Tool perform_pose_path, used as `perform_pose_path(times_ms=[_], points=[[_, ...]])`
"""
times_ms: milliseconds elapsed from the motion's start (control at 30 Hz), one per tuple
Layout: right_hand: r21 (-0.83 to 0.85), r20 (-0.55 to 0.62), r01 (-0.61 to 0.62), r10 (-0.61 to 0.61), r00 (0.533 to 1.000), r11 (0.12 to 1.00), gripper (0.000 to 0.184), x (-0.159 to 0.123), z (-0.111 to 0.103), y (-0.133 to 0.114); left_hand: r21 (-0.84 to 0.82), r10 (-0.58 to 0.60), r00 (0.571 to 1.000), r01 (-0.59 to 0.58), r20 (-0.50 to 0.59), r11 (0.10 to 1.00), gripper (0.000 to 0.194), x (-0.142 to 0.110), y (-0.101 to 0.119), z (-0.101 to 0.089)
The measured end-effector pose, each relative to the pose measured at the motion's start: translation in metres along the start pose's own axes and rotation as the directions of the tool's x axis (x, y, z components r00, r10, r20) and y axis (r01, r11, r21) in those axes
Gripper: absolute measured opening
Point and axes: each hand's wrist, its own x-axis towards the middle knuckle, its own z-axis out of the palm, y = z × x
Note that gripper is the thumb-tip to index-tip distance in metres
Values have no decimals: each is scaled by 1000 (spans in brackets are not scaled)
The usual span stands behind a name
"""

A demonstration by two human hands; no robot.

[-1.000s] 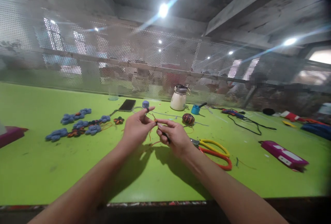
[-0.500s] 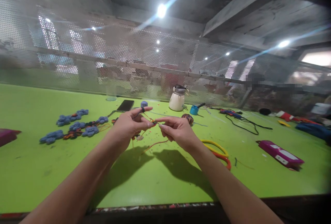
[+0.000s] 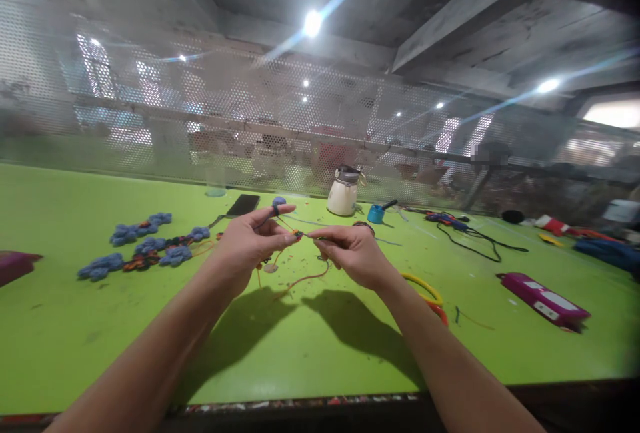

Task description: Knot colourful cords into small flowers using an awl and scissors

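Note:
My left hand (image 3: pixel 255 239) pinches a small piece of multicoloured crochet work (image 3: pixel 297 235) between thumb and fingertips. Dark yarn loops around its raised index finger, and a strand slants from there down to the piece. Opposite it, my right hand (image 3: pixel 353 253) is closed on a thin crochet hook (image 3: pixel 311 235), mostly hidden by the fingers, its tip at the work. An orange-red yarn tail (image 3: pixel 307 277) hangs below the hands. Behind the right hand a dark striped yarn ball (image 3: pixel 365 225) is mostly covered. Scissors with yellow and orange handles (image 3: pixel 424 284) lie partly under the right forearm.
Blue crocheted flowers (image 3: pixel 150 244) lie on the green table (image 3: pixel 125 339) at left, near a phone (image 3: pixel 243 205). Farther back stand a white jug (image 3: pixel 343 194) and a blue pot (image 3: pixel 376 213). A purple box (image 3: pixel 545 298) and dark cords (image 3: pixel 480 239) are at right.
My right hand has drawn slightly right, and its grip on the hook has shifted, the dark handle no longer showing below it. The right hand now covers more of the yarn ball and scissors.

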Motion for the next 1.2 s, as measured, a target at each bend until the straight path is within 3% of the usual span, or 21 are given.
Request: perform_pose_path(times_ms=[267,1000,1200], points=[[28,24,15,-16,1000,999,24,0,-6,2,-35,9,996,-6,84,999,57,6,-9,-7],[78,60,3,-8,998,997,22,0,-6,1,-17,-11,998,12,69,1000,59,4,-7,-4],[200,116,-69,46,992,977,22,0,-5,-5,-78,-17,994,25,107,997,55,8,-10,-4]])
